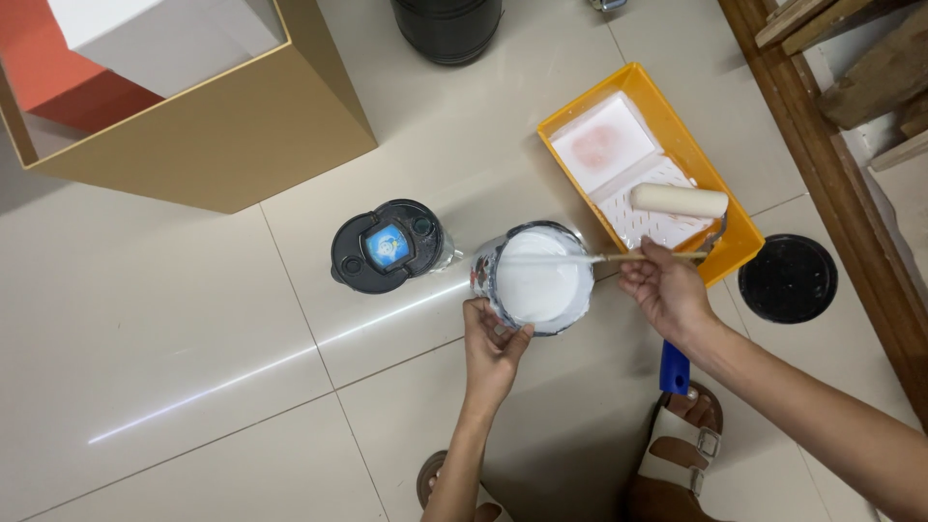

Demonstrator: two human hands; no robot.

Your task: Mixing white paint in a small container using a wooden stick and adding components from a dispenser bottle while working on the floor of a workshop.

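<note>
Paint can (537,280): sits open on the pale tiled floor (193,329), right in front of your feet, between the dark jar and the yellow tray. Full of smooth white paint, nearly to the rim; drips of white streak the printed outer wall.

Stick (619,257): thin wooden one, lying almost level across the top of the can. The end over the paint is coated white; the bare wood end runs out to your right.

Left hand (493,346): your arm comes up from below, wrist straight. Fingers curled against the near rim and wall of the can, thumb on the right side, a loose steadying hold on it.

Right hand (665,288): forearm enters from the lower right. Fingers pinched shut around the bare end of the stick, just beside the can.

Tray (667,106): yellow, tilted on the floor, touching distance right of the can. White paint film in the well with a faint pink patch.

Roller (679,200): cream sleeve resting on the ribbed slope of the tray; blue handle (674,368) shows below your right wrist.

Lid (789,278): round, black, flat on the floor right of the tray.

Jar (389,246): dark, capped, just left of the can.

Feet: sandals (682,445) at the bottom edge.
</note>
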